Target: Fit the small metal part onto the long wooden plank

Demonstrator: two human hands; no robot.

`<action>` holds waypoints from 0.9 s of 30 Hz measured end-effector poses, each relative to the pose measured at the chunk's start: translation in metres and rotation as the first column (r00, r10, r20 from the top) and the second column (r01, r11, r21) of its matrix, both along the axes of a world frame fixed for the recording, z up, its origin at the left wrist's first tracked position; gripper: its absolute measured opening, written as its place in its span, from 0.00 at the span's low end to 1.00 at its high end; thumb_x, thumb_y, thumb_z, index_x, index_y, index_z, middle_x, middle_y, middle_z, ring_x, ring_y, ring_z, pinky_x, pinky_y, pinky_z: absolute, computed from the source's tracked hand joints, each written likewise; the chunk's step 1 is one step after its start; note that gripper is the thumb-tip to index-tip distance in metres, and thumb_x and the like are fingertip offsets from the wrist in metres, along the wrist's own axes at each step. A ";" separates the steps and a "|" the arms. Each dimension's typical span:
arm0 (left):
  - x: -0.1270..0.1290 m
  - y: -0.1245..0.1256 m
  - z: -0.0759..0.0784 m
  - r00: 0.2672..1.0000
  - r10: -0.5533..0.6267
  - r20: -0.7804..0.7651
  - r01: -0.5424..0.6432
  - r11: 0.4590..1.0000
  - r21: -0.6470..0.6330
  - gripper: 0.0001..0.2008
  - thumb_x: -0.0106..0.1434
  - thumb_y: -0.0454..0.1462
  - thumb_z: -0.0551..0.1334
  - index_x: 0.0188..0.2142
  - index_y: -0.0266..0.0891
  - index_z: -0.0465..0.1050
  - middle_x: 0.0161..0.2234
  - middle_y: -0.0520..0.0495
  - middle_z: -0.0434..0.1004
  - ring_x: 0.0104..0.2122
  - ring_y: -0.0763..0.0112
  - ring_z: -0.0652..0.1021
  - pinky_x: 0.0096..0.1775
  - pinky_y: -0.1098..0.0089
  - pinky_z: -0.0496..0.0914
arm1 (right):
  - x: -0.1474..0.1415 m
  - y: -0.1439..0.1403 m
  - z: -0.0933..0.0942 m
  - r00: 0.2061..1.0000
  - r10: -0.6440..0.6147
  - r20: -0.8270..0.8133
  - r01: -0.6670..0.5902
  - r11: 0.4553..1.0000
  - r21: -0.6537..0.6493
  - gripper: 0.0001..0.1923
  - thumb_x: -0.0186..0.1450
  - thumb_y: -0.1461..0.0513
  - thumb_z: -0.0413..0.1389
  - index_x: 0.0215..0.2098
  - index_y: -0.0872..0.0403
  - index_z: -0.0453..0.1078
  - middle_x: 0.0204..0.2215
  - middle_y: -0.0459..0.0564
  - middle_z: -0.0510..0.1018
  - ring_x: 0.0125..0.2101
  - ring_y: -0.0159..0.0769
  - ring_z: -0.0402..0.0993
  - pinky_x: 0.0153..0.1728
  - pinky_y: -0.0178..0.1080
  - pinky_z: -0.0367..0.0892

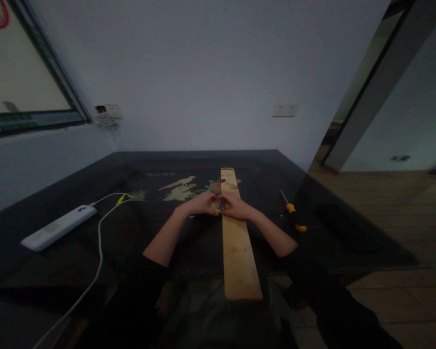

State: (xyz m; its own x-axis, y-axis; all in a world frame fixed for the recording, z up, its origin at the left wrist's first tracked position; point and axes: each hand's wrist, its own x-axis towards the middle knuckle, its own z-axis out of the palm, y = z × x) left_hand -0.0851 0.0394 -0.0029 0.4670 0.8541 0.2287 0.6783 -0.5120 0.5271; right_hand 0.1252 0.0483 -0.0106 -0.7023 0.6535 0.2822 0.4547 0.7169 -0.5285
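Black sleeves [131, 291] come in from the bottom, at seven and five o'clock, over a dark surface [131, 228]. Think of the hands as the middle of a clock, with twelve at the wall [189, 87]. Left hand [202, 203] and right hand [237, 206] meet there, fingers bent, pinching a small shiny thing [221, 205] between them. It is too small and dim to tell what it is. It sits above a long wooden board [241, 257], which runs from twelve down to nearly six and pokes out past the near edge. I cannot tell if the shiny thing touches the wood. To do this well, pinch gently with both sides, keep both arms calm, and don't lean on the board's near end, since it could tip. A yellow and black screwdriver [290, 208] lies at three o'clock, and a white power strip [60, 227] at nine, both well apart from the fingers.
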 end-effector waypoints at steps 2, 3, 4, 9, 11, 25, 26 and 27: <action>-0.001 0.001 0.000 1.000 0.005 0.016 -0.005 1.000 -0.012 0.24 0.39 0.46 0.74 0.36 0.41 0.76 0.34 0.47 0.77 0.38 0.58 0.77 0.39 0.68 0.68 | 0.001 0.000 0.001 1.000 0.013 0.006 -0.013 1.000 -0.014 0.23 0.55 0.65 0.61 0.49 0.55 0.67 0.46 0.54 0.74 0.47 0.42 0.68 0.50 0.44 0.62; -0.001 0.001 0.000 1.000 0.009 0.021 -0.009 1.000 -0.019 0.24 0.39 0.46 0.74 0.36 0.41 0.76 0.35 0.46 0.77 0.38 0.58 0.77 0.40 0.67 0.68 | 0.001 -0.001 0.002 1.000 0.018 0.009 -0.018 1.000 -0.019 0.23 0.54 0.65 0.61 0.49 0.55 0.67 0.46 0.54 0.74 0.48 0.42 0.68 0.50 0.44 0.61; -0.002 0.001 0.000 1.000 0.014 0.021 -0.013 1.000 -0.026 0.24 0.40 0.47 0.74 0.37 0.41 0.77 0.36 0.46 0.78 0.38 0.57 0.77 0.40 0.67 0.68 | 0.001 -0.002 0.003 1.000 0.021 0.014 -0.021 1.000 -0.023 0.23 0.54 0.66 0.60 0.49 0.55 0.67 0.46 0.54 0.73 0.48 0.42 0.67 0.50 0.43 0.61; -0.002 -0.002 0.004 1.000 0.005 -0.024 -0.006 0.999 -0.042 0.24 0.43 0.48 0.73 0.38 0.41 0.78 0.38 0.44 0.78 0.39 0.57 0.77 0.40 0.67 0.68 | -0.004 -0.009 0.005 0.998 -0.055 0.037 0.055 0.998 -0.003 0.22 0.54 0.67 0.59 0.49 0.57 0.68 0.44 0.55 0.73 0.47 0.43 0.66 0.50 0.43 0.61; -0.002 -0.004 0.006 0.999 0.001 -0.036 -0.002 0.999 -0.033 0.23 0.44 0.48 0.72 0.38 0.41 0.78 0.38 0.44 0.78 0.40 0.57 0.77 0.41 0.67 0.68 | -0.007 -0.012 0.005 0.993 -0.108 0.050 0.108 0.994 0.013 0.22 0.55 0.67 0.58 0.48 0.56 0.68 0.44 0.55 0.73 0.48 0.44 0.65 0.50 0.43 0.61; 0.005 -0.010 0.015 0.948 0.018 -0.317 -0.019 1.000 -0.001 0.25 0.49 0.49 0.68 0.44 0.38 0.75 0.46 0.41 0.76 0.48 0.54 0.75 0.50 0.62 0.67 | -0.012 -0.006 -0.008 0.993 -0.113 -0.041 0.115 0.991 0.064 0.15 0.53 0.66 0.60 0.39 0.54 0.66 0.38 0.52 0.72 0.43 0.43 0.65 0.46 0.43 0.59; 0.005 -0.010 0.016 0.941 0.017 -0.337 -0.018 1.000 -0.001 0.26 0.50 0.49 0.67 0.45 0.38 0.75 0.47 0.40 0.76 0.49 0.54 0.74 0.51 0.62 0.67 | -0.012 -0.005 -0.009 0.994 -0.103 -0.049 0.106 0.992 0.065 0.14 0.53 0.66 0.60 0.38 0.54 0.66 0.37 0.51 0.72 0.42 0.43 0.65 0.45 0.43 0.59; 0.006 -0.010 0.016 0.937 0.017 -0.349 -0.018 1.000 0.000 0.26 0.50 0.49 0.67 0.46 0.38 0.74 0.48 0.40 0.75 0.50 0.54 0.74 0.51 0.62 0.66 | -0.011 -0.004 -0.009 0.994 -0.094 -0.057 0.098 0.993 0.064 0.14 0.53 0.66 0.60 0.38 0.53 0.65 0.37 0.51 0.72 0.42 0.42 0.65 0.45 0.42 0.59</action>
State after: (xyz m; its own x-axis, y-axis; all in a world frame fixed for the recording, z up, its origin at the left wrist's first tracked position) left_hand -0.0796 0.0293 0.0133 0.5021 0.8632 0.0517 0.8285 -0.4973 0.2574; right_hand 0.1140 0.0440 -0.0198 -0.6200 0.6958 0.3626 0.4957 0.7056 -0.5065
